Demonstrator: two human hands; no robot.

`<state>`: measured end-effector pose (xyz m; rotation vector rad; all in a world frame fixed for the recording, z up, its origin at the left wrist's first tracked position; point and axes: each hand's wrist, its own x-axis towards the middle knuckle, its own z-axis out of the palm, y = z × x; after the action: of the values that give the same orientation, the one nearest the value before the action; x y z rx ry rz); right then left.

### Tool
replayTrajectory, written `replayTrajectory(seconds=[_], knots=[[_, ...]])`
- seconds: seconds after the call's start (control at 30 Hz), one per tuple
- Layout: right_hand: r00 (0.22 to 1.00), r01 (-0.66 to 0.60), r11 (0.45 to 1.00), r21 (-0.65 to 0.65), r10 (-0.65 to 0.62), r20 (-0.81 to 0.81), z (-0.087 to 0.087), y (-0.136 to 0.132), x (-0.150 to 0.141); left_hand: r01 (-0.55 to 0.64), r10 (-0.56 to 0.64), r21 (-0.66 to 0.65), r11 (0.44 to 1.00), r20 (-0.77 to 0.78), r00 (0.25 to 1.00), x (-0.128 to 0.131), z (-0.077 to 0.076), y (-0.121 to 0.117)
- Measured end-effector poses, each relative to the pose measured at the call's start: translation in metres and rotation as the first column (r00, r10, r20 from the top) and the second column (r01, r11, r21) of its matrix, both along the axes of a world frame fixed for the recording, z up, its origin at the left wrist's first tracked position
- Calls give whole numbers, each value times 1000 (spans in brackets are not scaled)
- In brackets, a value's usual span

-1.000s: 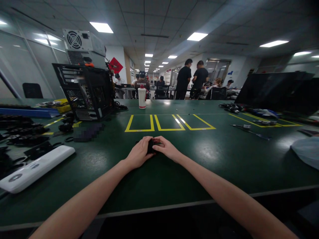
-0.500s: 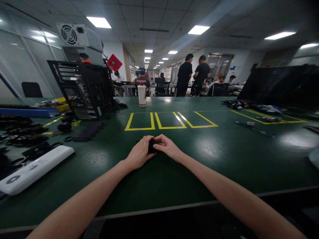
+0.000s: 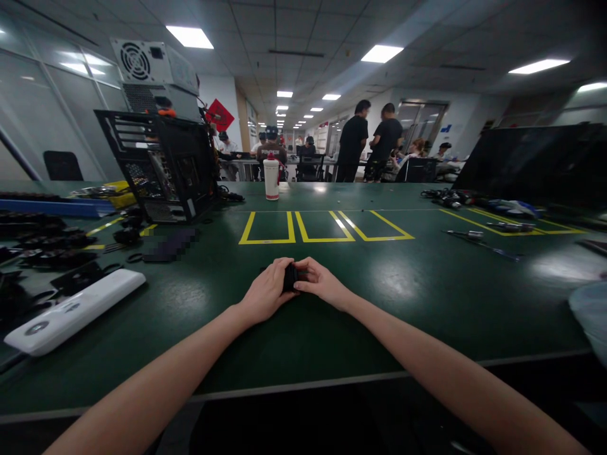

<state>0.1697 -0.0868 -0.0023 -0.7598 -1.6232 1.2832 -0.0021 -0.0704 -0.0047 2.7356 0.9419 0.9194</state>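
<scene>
A small black block-like part sits between my two hands, low over the green table. Its exact kind is too dark to make out, and much of it is covered by fingers. My left hand wraps round its left side, fingers over the far edge and thumb along the near edge. From the right, my right hand pinches at the same part with thumb and fingertips. Just beyond the hands, yellow tape outlines are stuck on the tabletop.
At left stand an open computer case topped by a power supply, a white power strip and black parts. A white cup is at the back. Screwdrivers and a dark monitor are right. People stand beyond.
My right thumb and fingers have shifted slightly on the black part, and more of its dark face shows. The left hand keeps its hold. The camera view has moved a little.
</scene>
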Motion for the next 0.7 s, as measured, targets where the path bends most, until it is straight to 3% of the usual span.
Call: replayTrajectory(seconds=[0.23,0.4,0.7], knots=[[993,116,993,25,-116,28,-2,4,-2,22,-22,5,1000,15,1000,-1,-4,7],[992,110,993,-38,-108,61,-5,12,3,7,-7,1,1000,6,1000,4,-3,13],[993,108,994,4,-108,44,1,46,17,-2,2,-20,1000,-15,1000,22,2,58]])
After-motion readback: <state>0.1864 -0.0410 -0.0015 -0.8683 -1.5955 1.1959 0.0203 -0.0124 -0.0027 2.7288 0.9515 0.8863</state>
